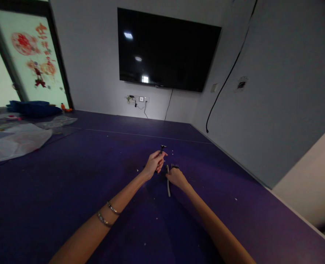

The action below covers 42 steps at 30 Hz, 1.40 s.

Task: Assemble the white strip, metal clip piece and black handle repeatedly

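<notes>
My left hand (152, 164) is raised a little over the purple surface, its fingers closed round the dark handle of a small black razor (162, 147) with its T-shaped head upward. Low on the surface, my right hand (177, 177) has its fingers bent down around a small dark object (174, 166), whose kind I cannot make out. Against the right fingertips lies a slim pale stick with a dark tip (168, 189), pointing toward me. Part of another dark thing shows under my left hand, mostly hidden by the fingers.
White specks dot the purple surface (118, 190). Clear plastic sheets (22, 141) and a dark blue cloth bundle (34, 108) lie at the far left. A black television (167, 47) hangs on the wall above sockets; a black cable (225, 79) dangles on the right.
</notes>
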Available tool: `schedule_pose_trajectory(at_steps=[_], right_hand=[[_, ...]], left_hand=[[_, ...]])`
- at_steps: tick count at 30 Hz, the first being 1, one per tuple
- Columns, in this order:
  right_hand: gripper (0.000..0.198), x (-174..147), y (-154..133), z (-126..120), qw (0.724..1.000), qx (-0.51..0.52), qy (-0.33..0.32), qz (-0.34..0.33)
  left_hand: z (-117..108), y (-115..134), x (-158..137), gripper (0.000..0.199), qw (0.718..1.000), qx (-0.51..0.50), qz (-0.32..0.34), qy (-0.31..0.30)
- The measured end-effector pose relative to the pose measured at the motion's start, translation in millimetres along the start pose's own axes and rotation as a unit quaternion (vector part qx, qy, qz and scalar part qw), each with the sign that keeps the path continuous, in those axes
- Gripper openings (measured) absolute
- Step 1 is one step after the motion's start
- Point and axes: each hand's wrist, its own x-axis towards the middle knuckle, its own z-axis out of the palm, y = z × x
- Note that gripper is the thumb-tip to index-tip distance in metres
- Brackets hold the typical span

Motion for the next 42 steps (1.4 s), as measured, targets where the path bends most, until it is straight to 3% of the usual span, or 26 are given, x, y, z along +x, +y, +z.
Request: schedule_pose_trajectory(at_steps=[7, 14, 21, 30, 36, 42], right_hand=[[0.031, -2.3, 4.4, -9.1, 1.0, -0.006, 0.018, -0.002], [0.027, 9.8, 36.9, -34.5, 0.995, -0.013, 0.095, 0.021], [0.029, 21.9, 55.7, -25.0, 0.995, 0.001, 0.086, -0.048], [0.024, 23.8, 58.0, -21.9, 0.995, 0.019, 0.078, -0.057], [0.02, 27.2, 59.7, -25.1, 0.991, 0.068, 0.094, -0.059], [0.027, 38.4, 58.5, -30.8, 0.962, 0.239, 0.115, -0.058]], left_hand=[[0.8, 0.1, -0.9, 0.025, 1.0, 0.004, -0.014, 0.0], [0.5, -1.6, -1.1, 0.024, 1.0, 0.004, -0.02, -0.004], [-2.6, -6.4, -0.3, 0.024, 1.0, 0.01, -0.025, -0.007], [-4.6, -10.2, 1.1, 0.024, 0.999, 0.007, -0.036, 0.004], [-5.0, -10.2, 0.1, 0.024, 0.999, 0.012, -0.031, 0.005], [-6.3, -12.1, 1.5, 0.024, 0.999, 0.011, -0.037, 0.012]])
